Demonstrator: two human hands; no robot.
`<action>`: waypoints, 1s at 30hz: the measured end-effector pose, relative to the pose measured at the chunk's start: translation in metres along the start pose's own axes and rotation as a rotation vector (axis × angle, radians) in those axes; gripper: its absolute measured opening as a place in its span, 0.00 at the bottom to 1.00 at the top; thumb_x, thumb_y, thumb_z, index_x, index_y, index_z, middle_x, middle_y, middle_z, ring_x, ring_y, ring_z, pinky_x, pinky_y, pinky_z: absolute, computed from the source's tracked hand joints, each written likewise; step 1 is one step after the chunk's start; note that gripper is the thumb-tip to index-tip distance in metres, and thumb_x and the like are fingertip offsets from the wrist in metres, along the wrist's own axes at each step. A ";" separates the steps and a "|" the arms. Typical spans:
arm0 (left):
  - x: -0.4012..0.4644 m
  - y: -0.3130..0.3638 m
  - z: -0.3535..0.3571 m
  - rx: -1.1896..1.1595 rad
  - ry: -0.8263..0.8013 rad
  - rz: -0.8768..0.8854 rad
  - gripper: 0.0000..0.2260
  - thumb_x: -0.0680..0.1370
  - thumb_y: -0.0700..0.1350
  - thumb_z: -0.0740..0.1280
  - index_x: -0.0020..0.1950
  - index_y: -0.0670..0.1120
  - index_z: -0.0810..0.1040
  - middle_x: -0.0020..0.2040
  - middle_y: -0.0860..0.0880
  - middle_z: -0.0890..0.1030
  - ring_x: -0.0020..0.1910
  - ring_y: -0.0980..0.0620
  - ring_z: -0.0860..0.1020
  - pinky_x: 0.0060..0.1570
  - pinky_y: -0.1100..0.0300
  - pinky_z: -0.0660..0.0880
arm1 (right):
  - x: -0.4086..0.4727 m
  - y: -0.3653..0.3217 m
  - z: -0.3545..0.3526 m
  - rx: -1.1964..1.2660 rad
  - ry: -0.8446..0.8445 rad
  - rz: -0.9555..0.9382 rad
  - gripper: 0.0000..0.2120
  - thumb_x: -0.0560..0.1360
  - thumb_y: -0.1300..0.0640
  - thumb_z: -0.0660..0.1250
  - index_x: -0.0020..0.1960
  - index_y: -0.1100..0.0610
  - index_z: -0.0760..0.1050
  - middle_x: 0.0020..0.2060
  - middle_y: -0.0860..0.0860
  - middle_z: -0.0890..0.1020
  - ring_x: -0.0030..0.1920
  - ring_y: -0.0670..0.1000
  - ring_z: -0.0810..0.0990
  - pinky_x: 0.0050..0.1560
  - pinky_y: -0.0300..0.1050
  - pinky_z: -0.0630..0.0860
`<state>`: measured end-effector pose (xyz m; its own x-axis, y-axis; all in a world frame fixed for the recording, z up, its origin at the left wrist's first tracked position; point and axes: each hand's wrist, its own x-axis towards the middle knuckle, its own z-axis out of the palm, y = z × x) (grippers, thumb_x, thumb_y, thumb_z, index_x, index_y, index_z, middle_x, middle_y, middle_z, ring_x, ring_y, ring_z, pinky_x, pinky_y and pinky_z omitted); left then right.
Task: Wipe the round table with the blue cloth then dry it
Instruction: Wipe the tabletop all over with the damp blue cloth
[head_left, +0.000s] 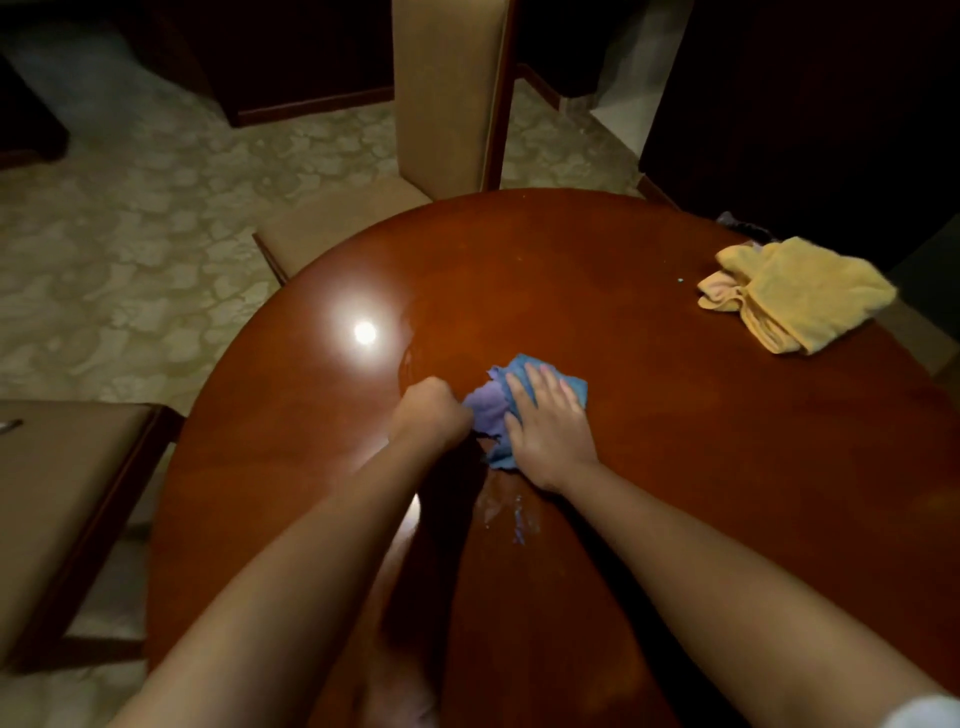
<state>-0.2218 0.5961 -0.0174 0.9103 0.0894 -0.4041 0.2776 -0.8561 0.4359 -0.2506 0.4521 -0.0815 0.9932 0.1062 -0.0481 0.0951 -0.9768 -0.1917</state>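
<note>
Yellow cloth (795, 293) lies well apart from both hands' blue cloth (519, 400)

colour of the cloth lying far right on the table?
Yellow cloth, bunched, untouched; head view shows it clearly.

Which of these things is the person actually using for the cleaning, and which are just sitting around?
In use: blue cloth, round table, left hand, right hand, probably the yellow cloth for drying.

Lying about: chairs, dark item behind the yellow cloth.

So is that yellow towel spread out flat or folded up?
Folded, loosely. The yellow towel lies in a rumpled heap on the round table, with layered edges showing along its near side; neither hand touches it.
</note>
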 end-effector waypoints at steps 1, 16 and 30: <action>0.002 -0.005 -0.006 -0.009 -0.018 -0.014 0.08 0.73 0.41 0.65 0.35 0.39 0.73 0.42 0.38 0.79 0.45 0.41 0.81 0.38 0.57 0.72 | 0.003 -0.001 -0.003 -0.003 -0.040 -0.048 0.33 0.76 0.43 0.40 0.77 0.54 0.56 0.76 0.56 0.57 0.77 0.56 0.52 0.75 0.49 0.45; -0.073 -0.021 -0.011 0.276 -0.727 -0.077 0.14 0.80 0.39 0.61 0.34 0.43 0.68 0.26 0.48 0.71 0.22 0.55 0.67 0.20 0.69 0.62 | -0.080 -0.005 -0.018 0.055 -0.293 -0.343 0.36 0.74 0.34 0.41 0.77 0.50 0.56 0.78 0.50 0.52 0.77 0.51 0.45 0.74 0.45 0.39; -0.142 -0.044 0.041 0.396 -0.706 -0.067 0.13 0.79 0.36 0.63 0.34 0.41 0.71 0.50 0.43 0.79 0.33 0.54 0.74 0.42 0.62 0.74 | -0.204 -0.023 0.007 -0.006 -0.154 -0.190 0.31 0.77 0.39 0.46 0.75 0.53 0.62 0.75 0.54 0.61 0.76 0.56 0.55 0.73 0.54 0.44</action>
<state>-0.3761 0.6007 -0.0122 0.4510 -0.0824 -0.8887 0.0752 -0.9887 0.1298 -0.4556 0.4538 -0.0745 0.9354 0.3148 -0.1612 0.2800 -0.9376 -0.2062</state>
